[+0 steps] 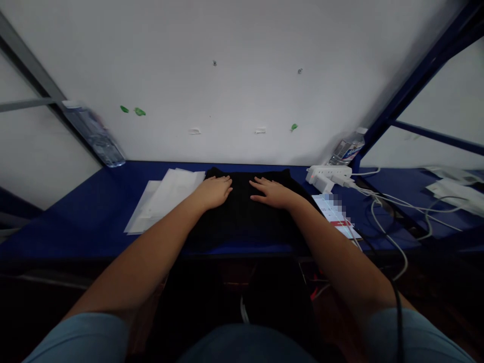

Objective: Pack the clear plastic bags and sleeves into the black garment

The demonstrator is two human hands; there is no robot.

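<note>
A piece of black cloth (242, 217), perhaps a garment, lies spread on the blue table in front of me. Its dark folds make its exact kind hard to tell. My left hand (215, 192) rests flat on its upper left part, fingers stretched toward the middle. Opposite it, my right hand (271, 193) lies palm down on the upper right part with the fingers spread. Neither hand grips anything. Beside the cloth on the left are several thin whitish plastic bags or sheets (166, 196), partly behind my left forearm.
The blue table (86, 201) meets a white wall. At the right stand a white power strip (328, 174) with plugs and cables, a lit screen (336, 214) and a bottle (348, 147). Another clear bottle (96, 135) leans at the left. More plastic bags (457, 194) lie far right.
</note>
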